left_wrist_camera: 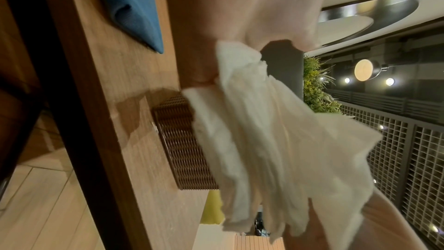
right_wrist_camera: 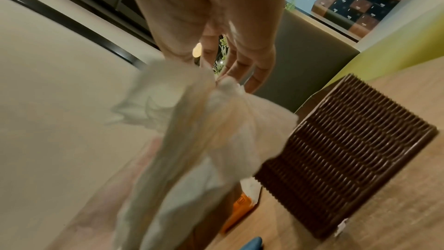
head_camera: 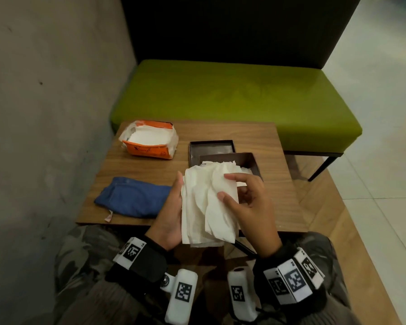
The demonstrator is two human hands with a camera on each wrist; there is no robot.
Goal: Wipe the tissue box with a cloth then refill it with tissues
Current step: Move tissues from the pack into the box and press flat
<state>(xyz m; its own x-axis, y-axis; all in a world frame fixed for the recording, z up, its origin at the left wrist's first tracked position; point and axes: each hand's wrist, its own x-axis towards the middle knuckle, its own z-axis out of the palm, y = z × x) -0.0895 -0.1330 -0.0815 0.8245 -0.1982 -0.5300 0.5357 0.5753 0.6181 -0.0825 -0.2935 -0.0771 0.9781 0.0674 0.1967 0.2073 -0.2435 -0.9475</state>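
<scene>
A stack of white tissues (head_camera: 204,205) is held upright over the near edge of the table, between both hands. My left hand (head_camera: 174,207) grips its left side, thumb in front and fingers hidden behind. My right hand (head_camera: 229,187) pinches the right side between thumb and forefinger. Just behind stands the dark brown tissue box (head_camera: 249,160), open, with some white tissue inside. Its lid (head_camera: 211,148) lies beyond it. The blue cloth (head_camera: 134,198) lies crumpled on the left. The wrist views show the tissues (left_wrist_camera: 264,140) (right_wrist_camera: 192,149) hanging from the fingers beside the box's ribbed wall (right_wrist_camera: 348,149).
An opened orange tissue pack (head_camera: 150,141) with white sheets sits at the far left of the small wooden table (head_camera: 267,137). A green bench (head_camera: 232,97) stands behind the table, a grey wall to the left. My knees are under the near edge.
</scene>
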